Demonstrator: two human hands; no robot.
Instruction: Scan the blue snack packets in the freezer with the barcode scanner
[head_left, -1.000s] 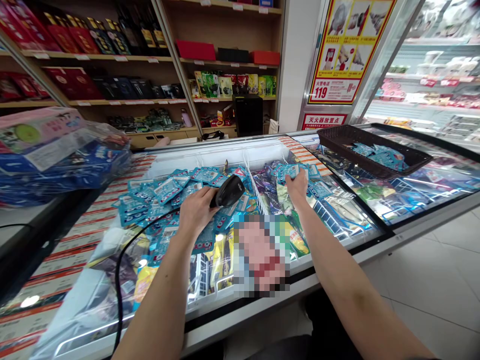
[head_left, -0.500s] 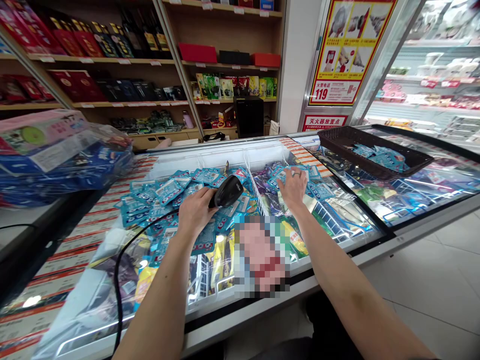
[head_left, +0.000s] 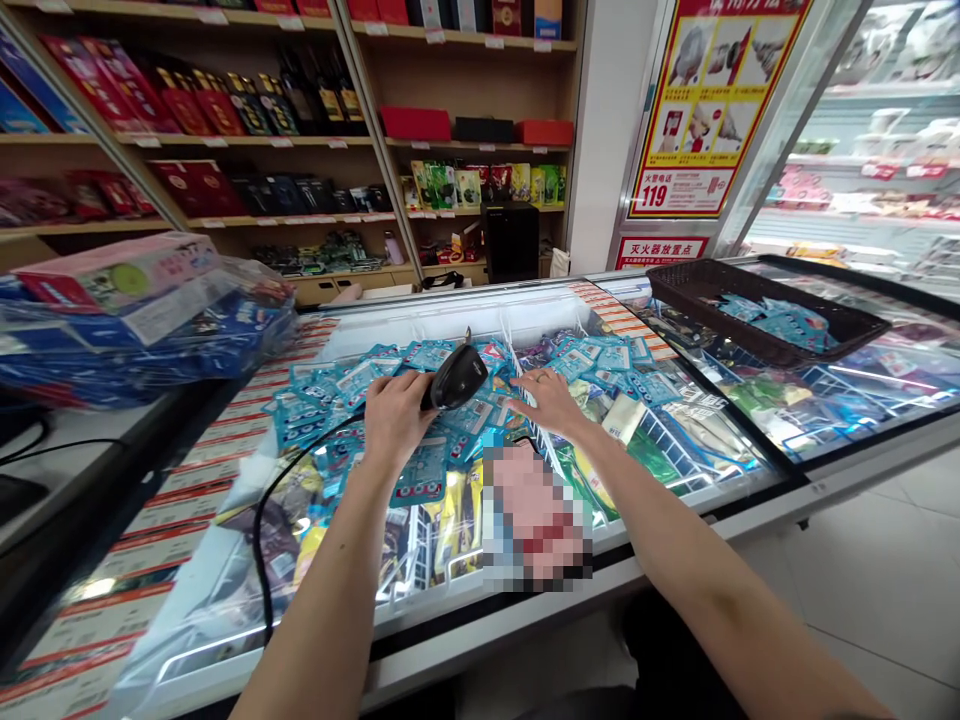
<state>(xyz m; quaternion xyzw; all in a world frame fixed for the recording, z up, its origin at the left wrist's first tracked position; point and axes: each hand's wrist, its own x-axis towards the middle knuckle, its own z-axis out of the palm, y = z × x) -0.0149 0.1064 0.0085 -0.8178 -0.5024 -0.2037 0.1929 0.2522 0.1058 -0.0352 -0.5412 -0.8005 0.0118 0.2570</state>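
A black barcode scanner (head_left: pixel 459 378) with a cable is in my left hand (head_left: pixel 397 415), its head tilted to the right above a heap of blue packets (head_left: pixel 367 380). My right hand (head_left: pixel 549 402) hovers at the right edge of that heap, thumb and fingers apart, holding nothing I can see. More blue packets (head_left: pixel 600 358) lie on the glass to its right. A pixelated flat object, phone-shaped (head_left: pixel 536 510), rests in front of both hands; its details are blurred out.
Under the packets is a glass-topped freezer (head_left: pixel 202 610) with wire baskets and bagged goods. A dark brown basket (head_left: pixel 675 285) with blue packets stands at the right. Plastic-wrapped boxes (head_left: pixel 142 310) sit at the left. Shelves (head_left: pixel 450 55) of goods line the back wall.
My right hand has moved left, from the right-hand blue packets to the edge of the main heap. My left hand still holds the scanner. The view has shifted slightly.
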